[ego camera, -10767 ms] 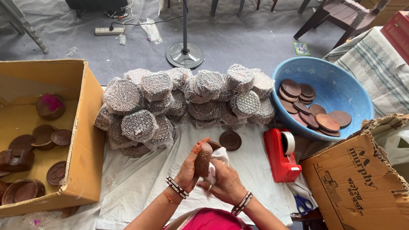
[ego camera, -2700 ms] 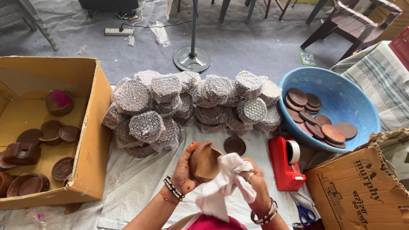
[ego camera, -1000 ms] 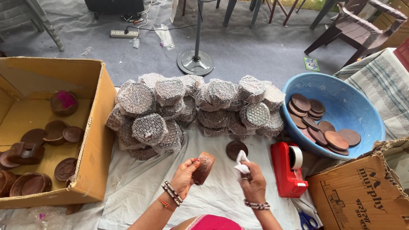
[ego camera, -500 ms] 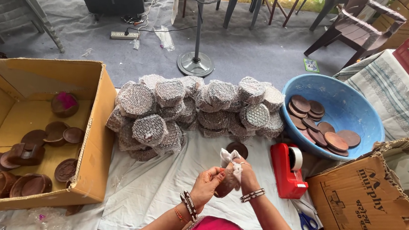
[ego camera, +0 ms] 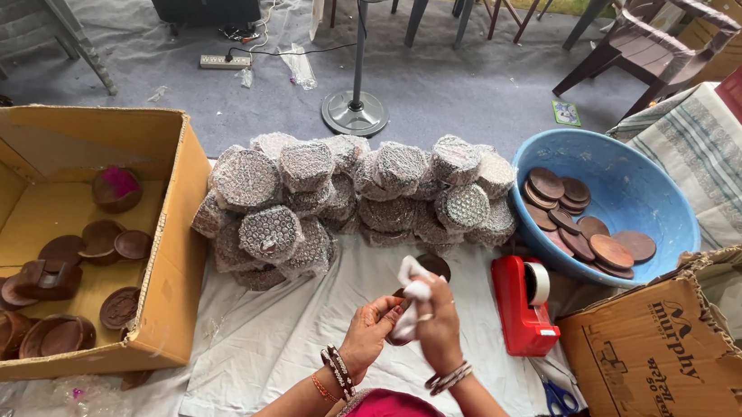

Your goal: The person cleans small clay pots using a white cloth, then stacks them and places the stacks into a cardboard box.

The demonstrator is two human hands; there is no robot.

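Hands: left hand (ego camera: 371,323) grips a brown wooden disc (ego camera: 395,333) from below, steadying it; right hand (ego camera: 438,322) is closed on a white cloth (ego camera: 413,292), pressed against the disc.
Sheet: white sheet (ego camera: 286,336) on the floor, hands above its near edge.
Pile: wrapped bundles (ego camera: 354,193) along the far edge.
Sides: cardboard box (ego camera: 162,216) of discs at left, blue basin (ego camera: 654,186) and red tape dispenser (ego camera: 520,306) at right.

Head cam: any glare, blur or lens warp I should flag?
Head view: soft even daylight, faint shadows, no glare; wide-angle warp bows the fan pole and chairs toward the edges; the hands, left and right, and white cloth are sharp enough, with slight softness in the far corners.
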